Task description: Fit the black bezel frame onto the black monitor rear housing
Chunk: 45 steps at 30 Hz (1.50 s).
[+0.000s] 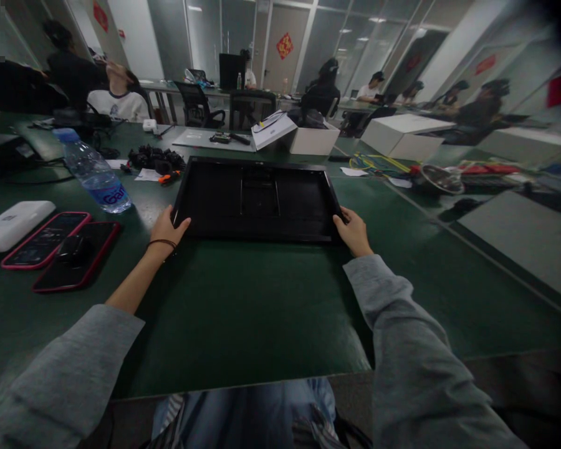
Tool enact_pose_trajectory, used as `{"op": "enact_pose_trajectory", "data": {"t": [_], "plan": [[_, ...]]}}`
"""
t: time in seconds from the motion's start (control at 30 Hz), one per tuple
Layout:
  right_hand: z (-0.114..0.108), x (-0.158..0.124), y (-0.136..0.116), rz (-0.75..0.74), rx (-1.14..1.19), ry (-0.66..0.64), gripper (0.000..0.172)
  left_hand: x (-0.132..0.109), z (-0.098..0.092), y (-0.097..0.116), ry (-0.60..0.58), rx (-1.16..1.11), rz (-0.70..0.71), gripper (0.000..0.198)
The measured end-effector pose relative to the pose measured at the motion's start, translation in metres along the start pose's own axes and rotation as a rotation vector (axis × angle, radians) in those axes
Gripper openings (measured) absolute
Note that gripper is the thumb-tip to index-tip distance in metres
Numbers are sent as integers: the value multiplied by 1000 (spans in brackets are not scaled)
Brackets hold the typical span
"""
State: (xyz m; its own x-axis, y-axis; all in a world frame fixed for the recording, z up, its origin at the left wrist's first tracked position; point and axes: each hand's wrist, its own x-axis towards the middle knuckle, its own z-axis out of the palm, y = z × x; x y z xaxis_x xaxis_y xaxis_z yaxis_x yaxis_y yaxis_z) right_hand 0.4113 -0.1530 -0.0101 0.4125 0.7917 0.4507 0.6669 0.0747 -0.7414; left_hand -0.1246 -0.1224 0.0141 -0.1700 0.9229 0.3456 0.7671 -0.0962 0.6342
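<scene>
A wide black rectangular tray-like panel (215,199) with a raised rim and a recessed frame in its middle lies on the green table (262,312). My left hand (167,231) grips its near left corner, thumb on the rim and the other fingers at the outer side. At the near right corner my right hand (353,231) holds the rim the same way, with its thumb on top. The undersides of the fingers are hidden by the panel's edge.
Left of the panel are a water bottle (96,174), a white device (16,224) and two red-edged phones (47,240). Black cables (152,159), white boxes (315,137) and a metal bowl (442,179) lie beyond. Several people sit farther back.
</scene>
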Motion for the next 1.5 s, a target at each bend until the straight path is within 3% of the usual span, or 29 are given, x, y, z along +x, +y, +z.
{"op": "enact_pose_trajectory", "data": {"t": [0.17,0.43,0.73,1.0,1.2,1.37,1.5], "plan": [[-2,0,3,-5,-107,24,49,5,-1,-12,-66,-56,-64,57],[-9,-4,1,23,-164,60,44,-5,-5,2,-45,83,30,46],[-9,-10,-11,41,-292,67,45,-2,-18,-1,-53,210,-4,35],[-6,-10,-10,27,-240,89,43,-1,-10,-3,-63,210,-51,36],[-4,-13,-17,24,-257,49,44,0,-18,-9,-66,215,-66,48],[5,-20,-42,-135,-365,92,61,-13,-22,18,101,191,122,72],[16,-35,-72,-247,-385,47,74,-31,-11,43,16,187,297,77]]}}
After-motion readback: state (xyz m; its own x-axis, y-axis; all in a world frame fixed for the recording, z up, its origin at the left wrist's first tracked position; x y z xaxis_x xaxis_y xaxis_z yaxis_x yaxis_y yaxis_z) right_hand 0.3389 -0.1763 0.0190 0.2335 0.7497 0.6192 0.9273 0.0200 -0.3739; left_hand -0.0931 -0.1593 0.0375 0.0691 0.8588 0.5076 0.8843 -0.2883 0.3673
